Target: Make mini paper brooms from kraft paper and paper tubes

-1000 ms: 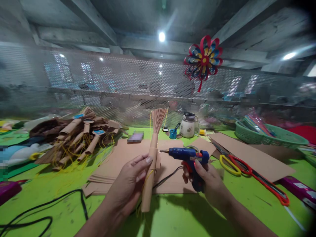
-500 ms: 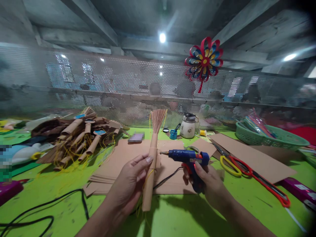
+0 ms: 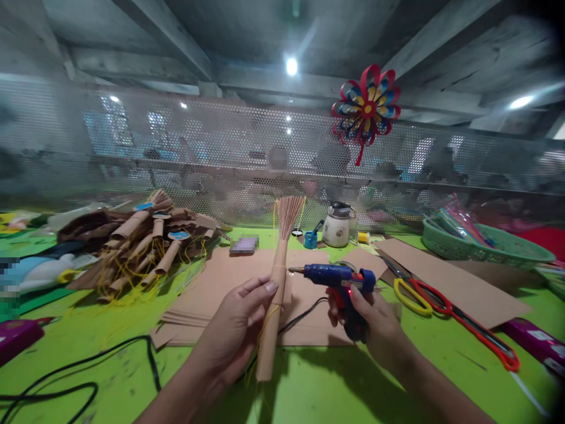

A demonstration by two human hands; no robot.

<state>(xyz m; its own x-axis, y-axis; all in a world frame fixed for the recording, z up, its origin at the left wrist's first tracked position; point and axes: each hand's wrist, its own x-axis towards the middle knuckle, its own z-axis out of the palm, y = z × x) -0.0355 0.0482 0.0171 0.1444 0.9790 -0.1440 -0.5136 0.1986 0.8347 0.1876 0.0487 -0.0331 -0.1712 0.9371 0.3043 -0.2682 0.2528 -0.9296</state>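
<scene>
My left hand (image 3: 236, 330) grips a small brown paper broom (image 3: 277, 282) upright by its rolled handle, the fanned bristles pointing up and yellow threads hanging along it. My right hand (image 3: 375, 327) is closed round the grip of a blue hot glue gun (image 3: 338, 277). The gun's nozzle points left and stops just short of the broom's handle. Both are held above a stack of brown cardboard sheets (image 3: 212, 294) on the green table (image 3: 110, 353).
A heap of finished paper brooms (image 3: 145, 241) lies at the left. Yellow and red scissors (image 3: 435, 300) rest on cardboard at the right, beside a green basket (image 3: 481, 244). A white pot (image 3: 336, 224), black cables (image 3: 79, 377) and a mesh screen with a paper pinwheel (image 3: 366, 109) are also there.
The broom has tilted slightly to the right at its top, and the glue gun's nozzle stays close beside its handle. Both hands keep their hold.
</scene>
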